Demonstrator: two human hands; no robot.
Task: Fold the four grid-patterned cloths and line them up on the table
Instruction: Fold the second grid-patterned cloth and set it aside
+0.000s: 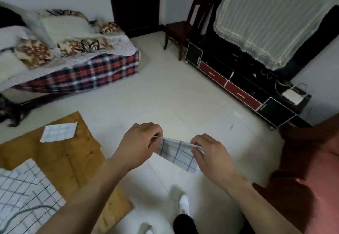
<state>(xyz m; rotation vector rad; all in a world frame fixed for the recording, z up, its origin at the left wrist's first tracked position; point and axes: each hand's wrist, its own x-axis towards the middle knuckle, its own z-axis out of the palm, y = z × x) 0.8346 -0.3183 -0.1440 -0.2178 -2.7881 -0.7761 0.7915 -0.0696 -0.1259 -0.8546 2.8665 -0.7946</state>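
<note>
Both hands up over the floor, off the worktop's (73, 160) right edge: left hand (141, 142) and right hand (211, 153) each pinch a top corner of a folded grid cloth (178, 154). Small folded cloth (58, 132) near worktop's far edge; unfolded cloth (23, 193) at near-left.

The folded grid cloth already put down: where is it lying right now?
In the head view the folded grid cloth lies at the left on the brown table, near its far edge, apart from both hands.
</note>
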